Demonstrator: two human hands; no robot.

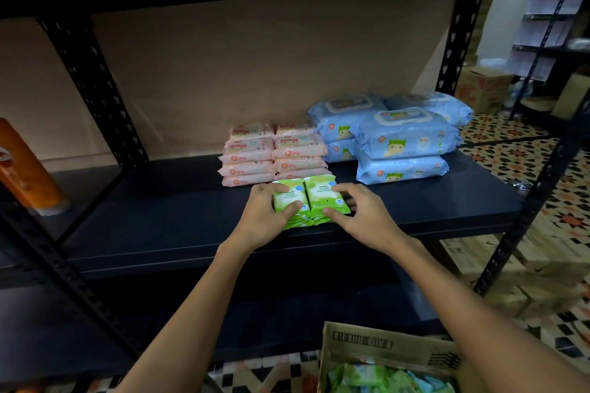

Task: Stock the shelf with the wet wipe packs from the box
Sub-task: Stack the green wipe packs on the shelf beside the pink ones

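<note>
Gripping two small stacks of green wet wipe packs side by side on the dark shelf, the left hand curls round the left stack and the right hand round the right. Behind them stand two stacks of soft pink packs and four plump blue packs. Below, an open cardboard box holds more crinkly green packs.

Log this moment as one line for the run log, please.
step: placing green packs | left hand grips left stack | right hand grips right stack | shelf: in front of pink packs | box: packs left
</note>
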